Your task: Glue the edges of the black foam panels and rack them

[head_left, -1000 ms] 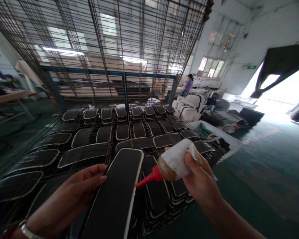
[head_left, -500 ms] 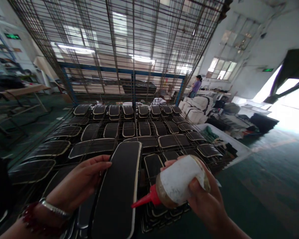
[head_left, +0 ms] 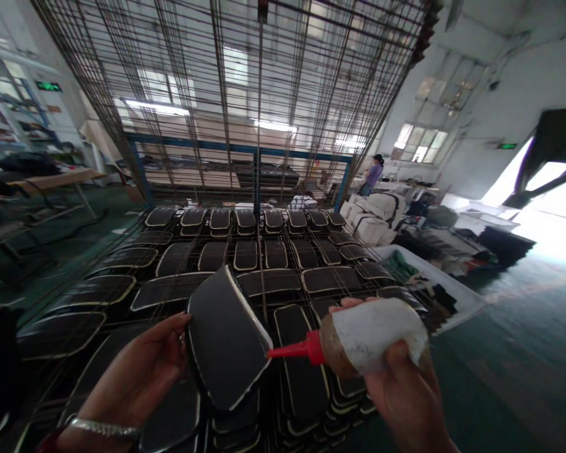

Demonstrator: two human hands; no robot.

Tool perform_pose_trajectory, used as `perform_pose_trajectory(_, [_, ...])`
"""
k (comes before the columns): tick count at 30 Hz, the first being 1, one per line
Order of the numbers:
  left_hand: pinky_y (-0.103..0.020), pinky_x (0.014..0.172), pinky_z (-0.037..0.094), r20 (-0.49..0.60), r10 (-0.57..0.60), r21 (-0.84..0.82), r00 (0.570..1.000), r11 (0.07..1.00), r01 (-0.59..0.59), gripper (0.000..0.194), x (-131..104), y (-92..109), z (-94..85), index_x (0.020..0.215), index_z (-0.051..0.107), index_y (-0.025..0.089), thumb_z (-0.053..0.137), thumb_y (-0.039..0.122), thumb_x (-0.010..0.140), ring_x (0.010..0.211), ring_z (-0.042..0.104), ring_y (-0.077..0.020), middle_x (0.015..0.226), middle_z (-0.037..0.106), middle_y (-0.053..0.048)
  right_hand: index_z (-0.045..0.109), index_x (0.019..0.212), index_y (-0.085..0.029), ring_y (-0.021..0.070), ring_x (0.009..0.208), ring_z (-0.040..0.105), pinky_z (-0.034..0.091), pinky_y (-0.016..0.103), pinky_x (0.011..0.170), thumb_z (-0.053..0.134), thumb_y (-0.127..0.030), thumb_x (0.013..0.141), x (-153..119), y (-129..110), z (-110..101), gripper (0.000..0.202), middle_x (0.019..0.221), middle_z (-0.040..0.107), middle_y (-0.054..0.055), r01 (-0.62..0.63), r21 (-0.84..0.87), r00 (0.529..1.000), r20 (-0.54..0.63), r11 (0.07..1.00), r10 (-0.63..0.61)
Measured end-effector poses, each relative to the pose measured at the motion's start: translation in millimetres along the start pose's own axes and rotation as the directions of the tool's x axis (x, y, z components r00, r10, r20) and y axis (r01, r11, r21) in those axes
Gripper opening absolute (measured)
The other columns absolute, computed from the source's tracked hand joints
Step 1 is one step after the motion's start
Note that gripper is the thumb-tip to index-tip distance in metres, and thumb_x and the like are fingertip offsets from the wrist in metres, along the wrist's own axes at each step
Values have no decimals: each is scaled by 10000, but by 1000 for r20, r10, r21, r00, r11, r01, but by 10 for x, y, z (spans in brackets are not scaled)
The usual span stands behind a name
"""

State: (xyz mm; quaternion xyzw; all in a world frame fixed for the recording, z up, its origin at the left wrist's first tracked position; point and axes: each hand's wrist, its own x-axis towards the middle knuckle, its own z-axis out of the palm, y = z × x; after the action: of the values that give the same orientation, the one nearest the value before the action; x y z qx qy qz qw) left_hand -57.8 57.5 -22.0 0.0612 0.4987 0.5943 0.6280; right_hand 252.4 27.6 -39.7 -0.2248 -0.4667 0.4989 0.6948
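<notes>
Since the earlier frame, the black panel (head_left: 229,346) has swung round; I see it tilted above the stacked panels (head_left: 302,371), smooth-faced, pale-rimmed, tapered red nozzle (head_left: 290,350) at its right corner. Left hand (head_left: 144,362) pinches its left edge; right hand (head_left: 405,387) wraps the rounded, scuffed-white bottle (head_left: 375,333).

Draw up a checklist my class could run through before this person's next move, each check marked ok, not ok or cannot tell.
1. Left hand holding the black panel by its edge: ok.
2. Right hand gripping the bottle: ok.
3. Red nozzle aimed at the panel's edge: ok, tip at its right corner.
4. Panel lying level: not ok, it is tilted.
5. Pale edging unbroken all round: cannot tell.
6. Enough left in the bottle: cannot tell, white label covers much of it.
</notes>
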Motion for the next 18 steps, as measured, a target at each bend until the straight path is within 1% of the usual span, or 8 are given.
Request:
perform_pose_trajectory(2, [-160,413,591,-7,-6,-30,1000,1000,6,356,18,-34,-2,712,637,111,425,1,976,426,688,-117,596,728,-49,680,1225,-285,391,1145,618,568,548,928,807,-477,946,32,-22,44,362,1237,646,154,45,0,998,-45,999,-45])
perform_pose_trajectory(4, [-124,399,563,-21,-13,-70,1000,997,12,352,12,-61,26,725,620,103,409,-1,987,403,671,-99,583,720,-47,698,1198,-280,383,1123,632,583,522,911,833,-478,925,41,-33,77,363,1209,660,146,78,-13,994,-74,997,-78])
perform_pose_trajectory(6, [-89,382,527,-48,-43,-112,998,993,38,359,-11,-81,73,725,599,98,389,1,1000,364,637,-75,541,692,-33,699,1200,-280,376,1119,636,589,506,906,836,-480,923,24,-21,77,367,1215,659,139,91,-26,993,-79,996,-93])
perform_pose_trajectory(8, [-63,376,499,-68,-72,-155,995,986,61,363,-33,-99,117,717,579,103,384,9,1009,339,607,-54,503,657,-10,679,1229,-287,378,1143,623,580,520,922,824,-480,936,-14,14,49,380,1243,647,138,93,-32,993,-67,995,-95])
perform_pose_trajectory(12, [-43,386,480,-73,-75,-223,995,973,57,361,-48,-136,163,710,554,115,388,1,1008,352,599,-34,496,627,13,623,1287,-298,397,1212,576,542,572,963,791,-491,961,-125,121,2,415,1297,615,148,68,-23,997,-43,997,-69])
perform_pose_trajectory(15, [-31,388,468,-86,-74,-249,994,967,51,361,-49,-155,187,717,550,116,377,-5,1010,344,583,-20,493,618,21,611,1279,-305,397,1206,578,543,563,957,831,-521,917,-226,196,23,475,1299,610,141,38,-5,994,-99,999,-39])
perform_pose_trajectory(18, [-46,390,482,-89,-41,-228,995,973,20,359,-50,-161,208,727,557,121,376,-28,999,354,592,-28,504,635,21,618,1267,-311,407,1197,580,544,571,952,876,-545,859,-291,246,41,536,1319,600,141,-30,59,989,-141,998,38])
